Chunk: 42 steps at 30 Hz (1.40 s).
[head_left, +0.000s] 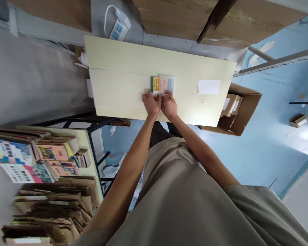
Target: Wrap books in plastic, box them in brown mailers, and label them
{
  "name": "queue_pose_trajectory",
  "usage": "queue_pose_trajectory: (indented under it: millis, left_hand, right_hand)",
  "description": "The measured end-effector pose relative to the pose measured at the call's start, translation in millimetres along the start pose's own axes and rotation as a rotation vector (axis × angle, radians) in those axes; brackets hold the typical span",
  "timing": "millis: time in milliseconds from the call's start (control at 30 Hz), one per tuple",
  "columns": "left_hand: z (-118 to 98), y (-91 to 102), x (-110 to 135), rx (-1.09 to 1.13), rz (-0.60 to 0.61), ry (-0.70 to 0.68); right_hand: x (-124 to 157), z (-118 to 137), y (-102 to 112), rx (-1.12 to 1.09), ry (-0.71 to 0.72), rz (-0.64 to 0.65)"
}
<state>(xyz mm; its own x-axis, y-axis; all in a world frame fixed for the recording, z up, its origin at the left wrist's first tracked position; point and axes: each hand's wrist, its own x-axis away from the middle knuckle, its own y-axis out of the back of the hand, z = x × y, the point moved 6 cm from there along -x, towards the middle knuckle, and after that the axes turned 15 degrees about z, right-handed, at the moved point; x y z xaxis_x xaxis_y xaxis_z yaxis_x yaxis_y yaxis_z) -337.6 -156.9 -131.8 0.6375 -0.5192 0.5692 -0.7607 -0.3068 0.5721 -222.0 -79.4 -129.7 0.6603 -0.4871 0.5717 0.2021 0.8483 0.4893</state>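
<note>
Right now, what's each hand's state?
Left hand: fingers curled on the book edge, grip unclear.
Right hand: same edge, grip unclear.

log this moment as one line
left hand: at near edge of book | right hand: same edge | book: flat on table | white sheet: right of book, apart

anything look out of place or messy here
Nothing on the table looks wrong: the small book lies square and the white card flat. Only the blue floor is untidy, with crumpled white paper scraps lying about.
</note>
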Motion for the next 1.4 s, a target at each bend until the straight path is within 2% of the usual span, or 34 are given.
queue_pose_trajectory:
  millis: [100, 167, 267, 333, 500, 633, 733, 867, 967, 1067, 1167, 1267, 1333, 1400]
  left_hand:
    - [-2.1, -1.8, 5.2, 0.012, 0.008, 0.014]
    - [-0.4, -2.4, 4.2, 0.003, 0.013, -0.002]
    - [5.9, -4.4, 0.5, -0.025, 0.016, -0.03]
    - [9.7, -5.2, -1.4, -0.026, 0.005, -0.048]
    - [9.2, -1.2, 2.9, -0.008, -0.008, -0.084]
    - [-6.6, -2.3, 26.8, -0.066, 0.052, -0.182]
    - [-26.1, -19.3, 53.3, -0.186, 0.125, -0.267]
    - [-39.5, -44.5, 71.4, -0.241, 0.223, -0.216]
    - [-41.7, -45.9, 74.0, -0.273, 0.282, -0.212]
    - [-38.5, -33.0, 77.0, -0.279, 0.308, -0.242]
    - [-31.8, -12.6, 80.8, -0.216, 0.288, -0.277]
    - [-22.2, 9.6, 82.7, -0.1, 0.257, -0.306]
    - [-13.5, 23.0, 83.7, -0.009, 0.232, -0.313]
    - [-0.6, 33.6, 84.8, 0.072, 0.192, -0.278]
  right_hand:
    - [7.8, -8.7, 13.2, -0.016, 0.065, 0.051]
    - [8.6, -18.7, 31.1, -0.061, 0.074, 0.038]
    - [-0.8, -36.1, 62.0, -0.151, -0.022, -0.062]
    - [-13.1, -42.2, 73.9, -0.201, -0.117, -0.086]
    - [-43.2, -33.3, 74.6, -0.186, -0.302, -0.013]
    - [-52.0, -23.4, 75.9, -0.144, -0.307, -0.016]
    - [-54.4, -19.9, 79.8, -0.127, -0.269, -0.026]
    - [-51.9, -19.0, 85.9, -0.078, -0.242, 0.003]
    - [-43.0, -10.2, 98.6, 0.053, -0.134, 0.033]
    - [-32.3, 17.5, 115.7, 0.213, 0.148, 0.055]
    - [-31.5, 50.6, 116.1, 0.317, 0.439, 0.288]
    - [-48.6, 73.9, 111.9, 0.435, 0.603, 0.467]
    - [-71.0, 82.6, 112.3, 0.481, 0.63, 0.477]
    - [-98.3, 86.7, 113.1, 0.477, 0.584, 0.461]
